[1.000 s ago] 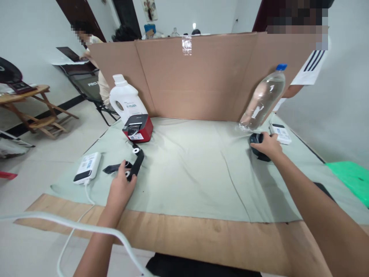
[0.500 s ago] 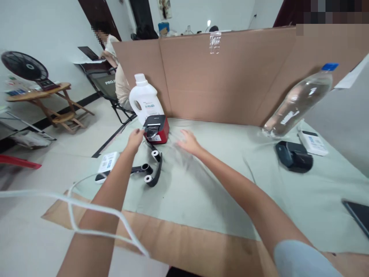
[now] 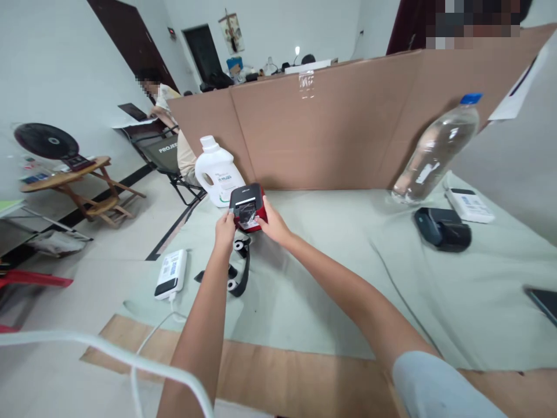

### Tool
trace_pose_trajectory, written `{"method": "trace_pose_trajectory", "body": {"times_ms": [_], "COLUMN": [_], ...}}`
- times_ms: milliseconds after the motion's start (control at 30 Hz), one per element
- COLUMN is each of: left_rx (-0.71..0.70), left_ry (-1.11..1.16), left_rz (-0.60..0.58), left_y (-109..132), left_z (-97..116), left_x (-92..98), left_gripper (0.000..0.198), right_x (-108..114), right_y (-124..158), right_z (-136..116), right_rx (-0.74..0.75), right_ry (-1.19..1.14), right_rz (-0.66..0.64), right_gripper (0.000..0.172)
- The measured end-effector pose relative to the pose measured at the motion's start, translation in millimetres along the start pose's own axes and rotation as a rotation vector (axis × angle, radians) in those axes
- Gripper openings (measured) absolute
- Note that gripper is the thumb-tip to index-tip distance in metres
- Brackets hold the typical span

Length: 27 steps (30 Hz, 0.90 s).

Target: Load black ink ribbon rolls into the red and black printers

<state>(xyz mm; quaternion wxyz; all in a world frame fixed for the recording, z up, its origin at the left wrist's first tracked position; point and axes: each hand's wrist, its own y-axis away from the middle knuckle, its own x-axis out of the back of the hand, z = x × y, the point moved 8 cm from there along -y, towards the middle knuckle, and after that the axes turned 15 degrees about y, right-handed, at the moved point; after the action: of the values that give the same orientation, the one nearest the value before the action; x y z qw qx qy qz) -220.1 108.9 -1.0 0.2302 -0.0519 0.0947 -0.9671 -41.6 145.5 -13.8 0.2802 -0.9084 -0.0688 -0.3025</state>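
Observation:
Both hands grip a small red and black box-shaped printer (image 3: 248, 204) with clear film over its front. My left hand (image 3: 225, 229) closes on its left front edge. Against its right side lies my right hand (image 3: 275, 223), thumb over the front. The printer leans with its top facing me; whether its base touches the cloth is hidden. Close behind it stands a white jug (image 3: 221, 174) with a handle. Just below the printer, a black ribbon (image 3: 246, 273) runs between small rolls on the cloth, partly covered by my left forearm.
A cardboard sheet (image 3: 322, 133) stands along the back. At right are a tilted clear bottle (image 3: 435, 151), a black device (image 3: 441, 228) and a white power bank (image 3: 470, 205). Another white power bank (image 3: 171, 273) with a cable lies left. A person (image 3: 165, 104) sits beyond.
Both hands have come in to the printer and taken hold of its two sides. The printer has tipped toward me and turned slightly. The camera view has shifted as well.

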Motion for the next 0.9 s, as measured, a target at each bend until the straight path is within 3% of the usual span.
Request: {"method": "trace_pose_trajectory", "body": {"times_ms": [100, 200, 300, 367, 500, 600, 767, 900], "left_rx": [-0.120, -0.225, -0.194, -0.179, -0.205, -0.211, -0.205, -0.136], "left_ry": [-0.023, -0.075, -0.032, -0.026, -0.123, -0.165, -0.110, -0.001], "left_rz": [-0.014, -0.077, -0.161, -0.218, -0.284, -0.282, -0.296, -0.211], "left_y": [36, 82, 130, 161, 209, 227, 231, 220], "left_z": [34, 62, 65, 61, 54, 51, 45, 37], "left_x": [-36.8, -81.0, -118.3, -134.1, -140.2, -133.9, -132.4, -126.8], "left_gripper": [0.041, 0.041, 0.042, 0.042, 0.043, 0.044, 0.041, 0.031], "right_x": [60, 117, 159, 174, 182, 179, 176, 179], "right_y": [29, 75, 131, 167, 225, 248, 259, 260], "right_z": [0, 9, 22, 29, 34, 33, 36, 38], "right_rx": [0.037, 0.019, -0.037, -0.084, -0.141, -0.159, -0.181, -0.177], "right_ry": [0.053, 0.100, 0.166, 0.198, 0.203, 0.187, 0.176, 0.201], "right_rz": [0.098, 0.181, 0.250, 0.280, 0.279, 0.268, 0.275, 0.283], "right_gripper": [0.084, 0.083, 0.081, 0.079, 0.076, 0.075, 0.076, 0.078]}}
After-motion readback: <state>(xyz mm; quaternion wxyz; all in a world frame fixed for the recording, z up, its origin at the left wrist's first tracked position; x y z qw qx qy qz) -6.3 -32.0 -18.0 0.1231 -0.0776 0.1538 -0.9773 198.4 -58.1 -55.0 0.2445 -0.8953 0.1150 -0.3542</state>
